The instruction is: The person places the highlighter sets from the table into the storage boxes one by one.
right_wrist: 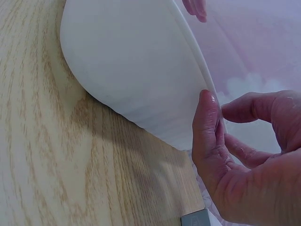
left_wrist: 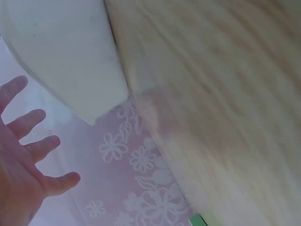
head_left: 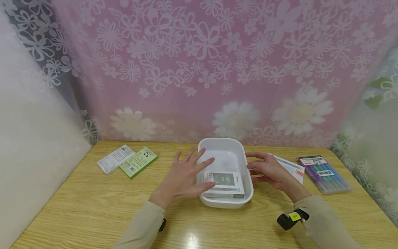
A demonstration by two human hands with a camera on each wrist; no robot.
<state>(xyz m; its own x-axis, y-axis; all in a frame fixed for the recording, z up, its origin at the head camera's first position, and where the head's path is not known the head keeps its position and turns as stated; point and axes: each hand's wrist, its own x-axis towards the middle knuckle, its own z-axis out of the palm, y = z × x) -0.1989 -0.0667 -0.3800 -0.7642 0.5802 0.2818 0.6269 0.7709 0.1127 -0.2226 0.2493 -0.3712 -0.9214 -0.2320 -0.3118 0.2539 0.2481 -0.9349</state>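
A white plastic basin (head_left: 222, 147) sits on the table in front of me. A white box with a grey-green label (head_left: 224, 180) lies in its near end. My left hand (head_left: 188, 176) spreads its fingers over the basin's left rim, the thumb reaching across the box's edge and no object gripped. In the left wrist view this hand (left_wrist: 23, 165) shows splayed fingers beside the basin's outer wall (left_wrist: 61, 56). At the opposite side, my right hand (head_left: 270, 171) rests its bent, relaxed fingertips against the right rim. One finger (right_wrist: 205, 122) lies against the outer wall in the right wrist view.
A white printed sheet (head_left: 289, 166) lies partly behind my right hand. Farther right is a see-through pack of purple, green and blue pens (head_left: 324, 174). At the left, a green packet (head_left: 139, 162) overlaps a white one (head_left: 113, 160). A flowered pink curtain (head_left: 192, 69) hangs behind the table.
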